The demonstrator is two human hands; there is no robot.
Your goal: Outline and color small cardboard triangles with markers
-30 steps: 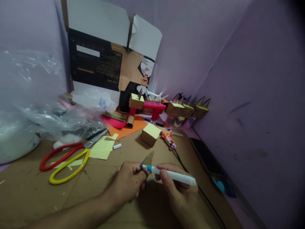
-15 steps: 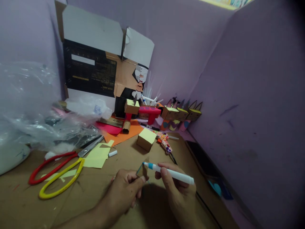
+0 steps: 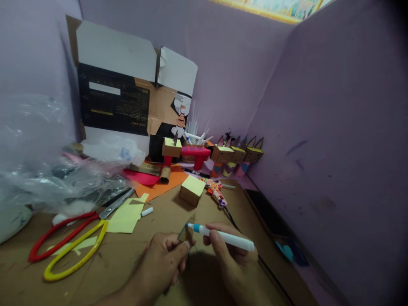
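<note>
The left hand (image 3: pixel 162 265) has its grip pinched narrow on a small brown scrap of card (image 3: pixel 186 231), thumb and fingertips holding it up on edge just above the table (image 3: pixel 134 272), low in the middle of the view. The right hand (image 3: pixel 237 265) has its grip closed round a white pen (image 3: pixel 228 240), held like a writing tool. The pen's blue tip meets the scrap's right face. The two hands sit close together, nearly touching.

The table is covered with a brown cardboard sheet. Just beyond the hands stands a small box (image 3: pixel 192 190) with a yellow top. To its right lies a glue gun (image 3: pixel 216 192) with a bright pattern, and its black cord runs back toward the right hand. Left of the hands lies a sheet of yellow paper (image 3: pixel 126 216) with a short white cap (image 3: pixel 147 211) beside it. The blades of a pair of scissors (image 3: pixel 73 248), one handle red and one yellow, rest against the paper's far edge.

Farther left is a heap of clear plastic bag (image 3: pixel 47 170). Orange paper (image 3: pixel 162 185) lies behind the small box. A large flattened carton (image 3: pixel 127 97) leans against the purple wall (image 3: pixel 318 106). A row of little paper figures (image 3: pixel 237 154) with pointed ears stands in the corner. A dark phone (image 3: pixel 264 212) lies along the right wall.
</note>
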